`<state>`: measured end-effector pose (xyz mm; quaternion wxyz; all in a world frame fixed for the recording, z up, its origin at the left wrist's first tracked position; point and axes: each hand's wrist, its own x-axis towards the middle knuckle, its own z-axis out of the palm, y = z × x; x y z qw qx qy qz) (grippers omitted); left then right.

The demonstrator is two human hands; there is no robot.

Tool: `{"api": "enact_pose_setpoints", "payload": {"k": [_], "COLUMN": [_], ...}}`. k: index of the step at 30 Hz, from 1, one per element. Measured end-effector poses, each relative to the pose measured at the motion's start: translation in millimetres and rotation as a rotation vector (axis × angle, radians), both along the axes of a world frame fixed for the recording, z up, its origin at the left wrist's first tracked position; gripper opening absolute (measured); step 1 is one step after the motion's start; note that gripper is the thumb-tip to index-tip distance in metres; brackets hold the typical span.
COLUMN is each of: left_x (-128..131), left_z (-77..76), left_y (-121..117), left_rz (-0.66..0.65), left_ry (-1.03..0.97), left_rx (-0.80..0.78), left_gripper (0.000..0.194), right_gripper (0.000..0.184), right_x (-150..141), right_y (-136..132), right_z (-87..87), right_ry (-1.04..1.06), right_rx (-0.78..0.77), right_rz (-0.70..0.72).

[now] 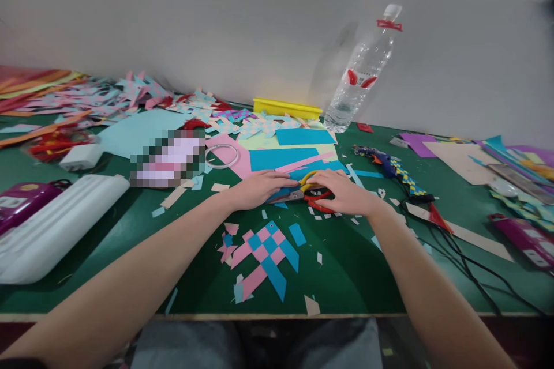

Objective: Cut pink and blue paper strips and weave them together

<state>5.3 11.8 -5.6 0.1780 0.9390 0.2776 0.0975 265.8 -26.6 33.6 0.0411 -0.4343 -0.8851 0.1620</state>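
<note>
My right hand [340, 190] is closed around a pair of scissors with red and yellow handles [320, 203], its metal blades lying low and pointing left. Beside the blades, my left hand [255, 189] holds a piece of blue paper [282, 191], its fingers bent over it and the thumb mostly hidden. Just beyond both hands lie blue sheets [281, 158] and a thin pink strip [305, 162]. Nearer me rests a woven pink-and-blue paper fish [266, 251], with a small blue rectangle [297, 234] close by.
A tilted water bottle [359, 78] leans against the grey wall. Left of my hands are a white ring [221, 156], a blurred-out phone [168, 158] and a long white object [64, 228]. To the right lie a glue gun [385, 164] and black cables [467, 259]. Paper scraps litter the green table.
</note>
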Motion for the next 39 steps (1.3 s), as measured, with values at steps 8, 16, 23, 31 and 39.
{"api": "enact_pose_setpoints", "payload": {"k": [8,16,23,31,39], "left_x": [-1.5,-2.2,-2.9,-2.1,-4.1], "left_z": [-1.8,-5.5,-7.1,-5.8,-6.1], "left_y": [1.3,3.2,3.2,3.3,4.4], "left_rz": [-0.038,-0.044,0.010,0.008,-0.003], "left_ry": [0.015,0.000,-0.065,-0.016,-0.004], "left_rx": [0.054,0.029,-0.095,-0.045,-0.053], "left_gripper": [0.042,0.043,0.056,0.051,0.047], "right_gripper": [0.037,0.035,0.036,0.036,0.037], "right_x": [0.2,-3.0,-6.3,-5.8,-6.7], "right_y": [0.2,-0.2,-0.5,1.0,0.9], "right_z": [-0.6,-1.6,-2.3,-3.1,1.0], "right_ry": [0.002,0.001,-0.021,-0.021,-0.017], "right_rx": [-0.005,-0.001,0.026,0.024,-0.007], "right_rz": [0.012,0.023,0.025,0.033,0.045]}}
